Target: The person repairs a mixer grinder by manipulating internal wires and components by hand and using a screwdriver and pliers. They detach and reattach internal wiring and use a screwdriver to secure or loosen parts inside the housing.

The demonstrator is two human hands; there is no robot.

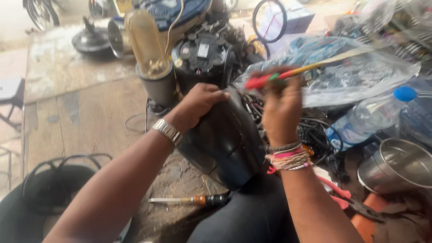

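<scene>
Black appliance housing [227, 144], glossy rounded plastic, sits tilted on the person's lap at the near edge of the desk [90, 112], and its lower end disappears behind the dark trouser leg, so I can't tell its full shape. Left hand [202, 101] lies on top of the housing with the fingers curled over its upper edge, gripping it; the fingertips are hidden on the far side. A metal link watch [168, 131] sits on that wrist.

Right hand [281, 108] is badly motion-blurred. It's wrapped shut around a screwdriver [288, 74] with a red and green handle and a pale shaft that smears off toward the upper right, tip impossible to make out. Thread and bead bracelets [290, 157] stack up on that wrist.

Behind the housing there's a tangle of black wires [315, 135], half buried under a crinkly clear plastic bag [360, 76]. A clear water bottle [373, 114] with a blue cap lies just right of it, beside a shiny steel pot [398, 166] cut off by the frame edge. A second screwdriver [193, 200] with an orange collar lies on the worn, stained wooden desk near the knee. A yellowed blender jar [146, 42] on a grey base stands further back.
</scene>
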